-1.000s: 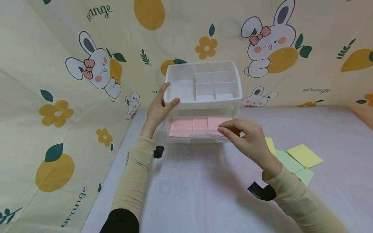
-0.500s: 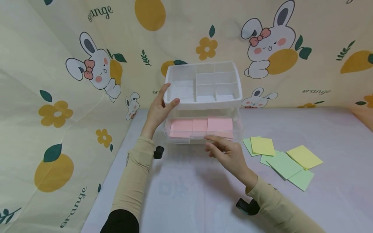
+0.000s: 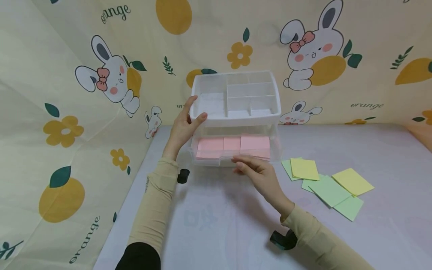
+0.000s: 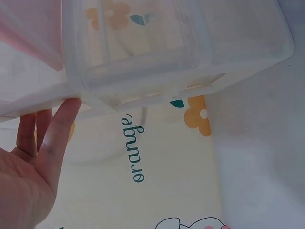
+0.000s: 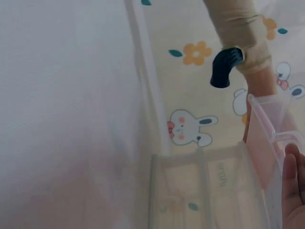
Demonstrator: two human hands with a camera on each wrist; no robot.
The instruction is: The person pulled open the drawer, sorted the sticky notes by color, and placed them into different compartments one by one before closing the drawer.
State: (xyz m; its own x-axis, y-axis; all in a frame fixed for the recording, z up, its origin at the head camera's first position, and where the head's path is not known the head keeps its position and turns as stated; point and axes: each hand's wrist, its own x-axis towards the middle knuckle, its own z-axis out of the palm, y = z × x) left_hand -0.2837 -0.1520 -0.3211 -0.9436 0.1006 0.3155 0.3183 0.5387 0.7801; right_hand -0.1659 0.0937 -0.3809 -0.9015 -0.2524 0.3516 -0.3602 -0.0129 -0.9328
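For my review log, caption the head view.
Left hand holding white top tray, right hand at clear drawer below, pink notes inside.

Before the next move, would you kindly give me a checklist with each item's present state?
1. Left hand on the tray: ok, at its left front corner.
2. Right hand near the drawer: ok, it is by the handle.
3. Right hand's grip on the handle: cannot tell.
4. Drawer shut: not ok, it stands pulled out.
5. Pink paper inside the drawer: ok.
6. Yellow notes and green notes outside the drawer: ok, lying to its right.
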